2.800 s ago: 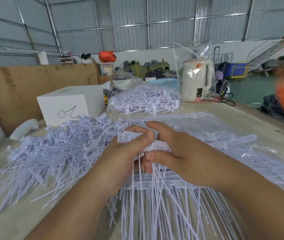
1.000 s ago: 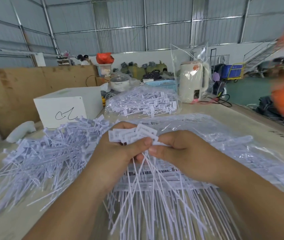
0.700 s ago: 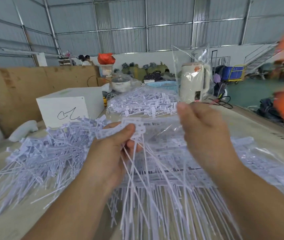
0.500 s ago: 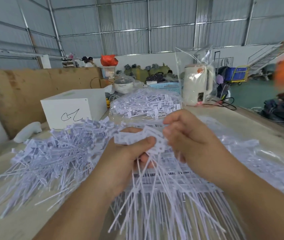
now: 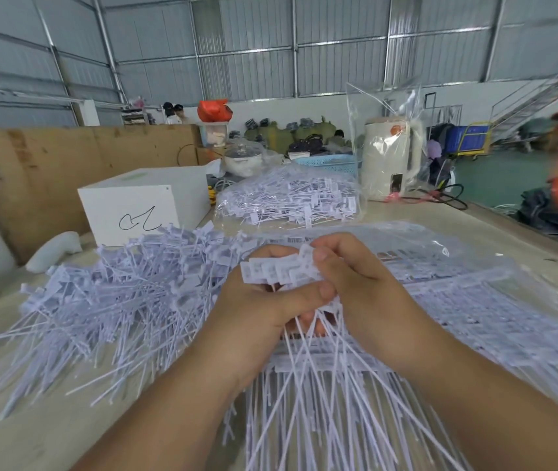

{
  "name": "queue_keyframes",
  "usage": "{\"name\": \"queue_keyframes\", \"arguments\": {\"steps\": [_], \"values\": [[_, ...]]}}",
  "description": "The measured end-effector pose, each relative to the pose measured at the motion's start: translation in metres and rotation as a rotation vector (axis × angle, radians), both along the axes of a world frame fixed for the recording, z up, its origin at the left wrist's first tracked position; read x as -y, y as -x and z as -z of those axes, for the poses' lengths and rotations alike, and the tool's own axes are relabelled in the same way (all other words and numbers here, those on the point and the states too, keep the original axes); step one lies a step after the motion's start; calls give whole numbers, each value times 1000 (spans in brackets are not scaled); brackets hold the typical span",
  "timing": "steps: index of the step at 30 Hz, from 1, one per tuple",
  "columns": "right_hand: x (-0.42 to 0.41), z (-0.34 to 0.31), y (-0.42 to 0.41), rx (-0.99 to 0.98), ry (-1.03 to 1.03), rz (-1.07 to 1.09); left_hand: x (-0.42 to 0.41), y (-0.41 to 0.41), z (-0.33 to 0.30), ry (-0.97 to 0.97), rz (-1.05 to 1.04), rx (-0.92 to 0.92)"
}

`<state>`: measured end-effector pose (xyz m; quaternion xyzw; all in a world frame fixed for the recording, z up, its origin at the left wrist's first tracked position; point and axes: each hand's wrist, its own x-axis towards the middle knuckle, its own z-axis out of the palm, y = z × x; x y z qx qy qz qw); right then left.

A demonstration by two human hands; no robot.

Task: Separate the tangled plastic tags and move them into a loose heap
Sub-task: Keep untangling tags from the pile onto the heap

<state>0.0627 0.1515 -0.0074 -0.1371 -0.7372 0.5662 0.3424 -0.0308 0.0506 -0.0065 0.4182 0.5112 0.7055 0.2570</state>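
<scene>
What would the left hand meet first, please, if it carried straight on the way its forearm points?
Probably the right hand, touching it around the bunch of white plastic tags the left hand grips; depth beyond is unclear.

**Clearances and obstructions, worktable**

- Loose heap of plastic tags (image 5: pixel 111 300): fills the left half of the table.
- Clear bag of bundled tags (image 5: pixel 474 300): covers the right half.
- Sealed bag of tags (image 5: pixel 288 202): blocks the far centre.
- White box (image 5: pixel 141 202): blocks the far left.
- Bagged kettle (image 5: pixel 389 158): far right.
- Bare table (image 5: pixel 33 433): open lane at the near left corner; another strip along the right edge.
</scene>
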Motion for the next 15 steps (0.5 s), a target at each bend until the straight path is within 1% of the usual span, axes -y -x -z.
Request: {"name": "queue_keyframes", "arguments": {"steps": [3,6,8,11,13,15], "values": [[-1,2,1,52,117,-36,-2,-1,1,-20,-102,-69],[2,6,5,13,269,-19,-5,-6,4,-41,-157,-80],[4,7,6,-14,278,70,-8,-8,8,-31,-205,-143],[9,9,9,-88,313,127,-11,-10,11,-31,-212,-171],[14,10,10,-102,302,139,-13,-13,11,-48,-231,-129],[18,12,13,-106,306,144,-16,-16,12,-74,-294,-92]]}}
